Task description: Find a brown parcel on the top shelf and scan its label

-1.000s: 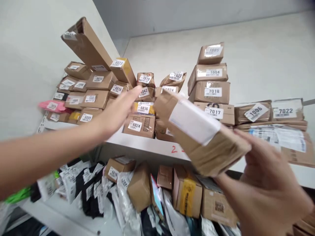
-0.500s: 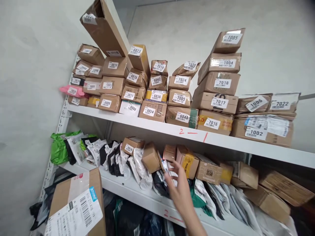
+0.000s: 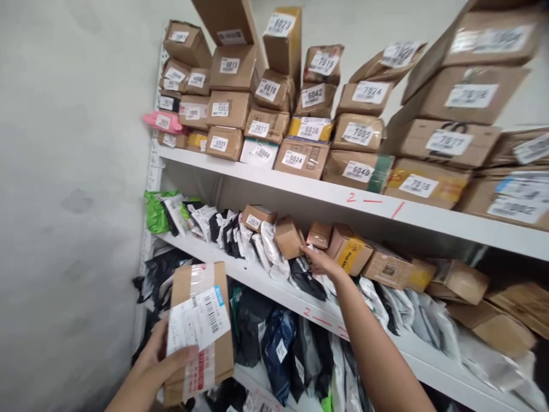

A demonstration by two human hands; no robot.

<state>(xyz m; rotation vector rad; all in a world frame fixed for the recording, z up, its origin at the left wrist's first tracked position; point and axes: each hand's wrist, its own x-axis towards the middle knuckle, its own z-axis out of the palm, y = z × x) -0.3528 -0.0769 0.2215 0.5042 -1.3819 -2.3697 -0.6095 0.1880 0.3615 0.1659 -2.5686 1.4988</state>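
My left hand [image 3: 165, 357] grips a taped cardboard box [image 3: 223, 349] at the lower left, with the thumb across its front and a white shipping label facing me. My right hand [image 3: 321, 262] reaches to the middle shelf. Its fingers are stretched out, fingertips at the right edge of a small plain cardboard box [image 3: 288, 237]; it does not appear to be grasped. Left of that box lie white plastic mailers [image 3: 270, 243] and a small box [image 3: 257, 217] labelled 6016. A dark mailer [image 3: 307, 280] lies just below my right hand.
The upper shelf [image 3: 300, 184] carries stacked, numbered cardboard boxes. On the middle shelf [image 3: 274, 283], several boxes, such as a yellow-taped box [image 3: 349, 252], rest on mailers to the right. Dark bagged parcels [image 3: 278, 355] fill the level below. A bare wall [image 3: 72, 171] stands at left.
My right hand has moved up to the small plain box's edge. The view has shifted, so the shelves' left end sits farther right. The held box has come fully into view with my left hand.
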